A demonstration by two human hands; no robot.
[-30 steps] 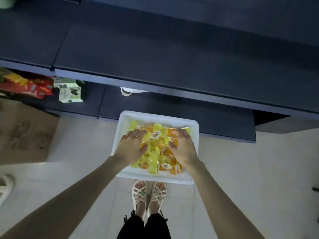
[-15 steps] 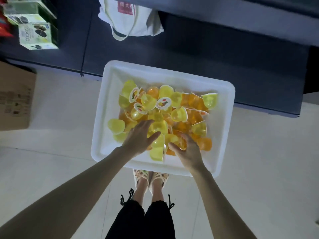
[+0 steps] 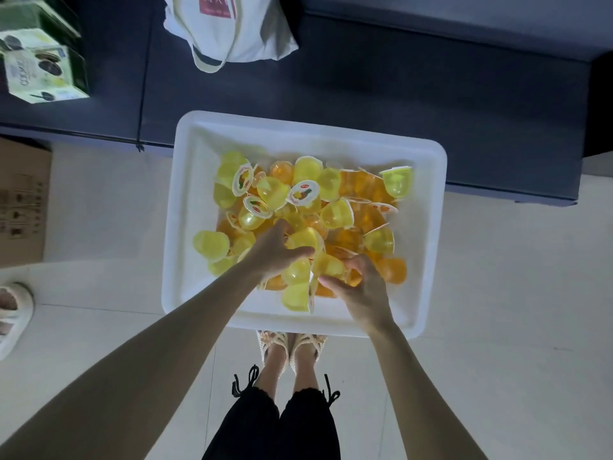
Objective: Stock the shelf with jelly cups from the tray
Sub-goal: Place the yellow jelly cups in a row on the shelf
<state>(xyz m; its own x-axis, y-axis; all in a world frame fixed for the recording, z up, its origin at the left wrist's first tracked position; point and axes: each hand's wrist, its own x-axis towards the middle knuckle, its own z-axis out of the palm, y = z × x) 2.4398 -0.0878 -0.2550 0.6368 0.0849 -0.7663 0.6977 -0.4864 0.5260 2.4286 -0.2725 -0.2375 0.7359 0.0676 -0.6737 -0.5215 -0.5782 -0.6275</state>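
- Hardly begun, I'd say: the jelly cups (image 3: 335, 214), yellow and orange, are heaped in the white tray (image 3: 298, 122) on the floor. None shows on the dark shelf (image 3: 398, 104) at 12 o'clock.
- That shelf holds only a white tote bag (image 3: 232, 31) at 11 o'clock and green boxes (image 3: 36, 71) at 10 o'clock.
- Both hands work the heap's 6 o'clock edge. The left hand (image 3: 273, 254) has its grip curled down into the cups, thumb against a yellow one.
- The right hand (image 3: 365, 293) has its grip wrapped round a cup or two.
- Left to do: lift out the handfuls, carry them to 12 o'clock, set them down, and repeat many times.
- A second ago both hands lay flatter, higher over the pile. They have since drawn back to the near edge and the right fingers have closed. The view has also dipped nearer the tray.
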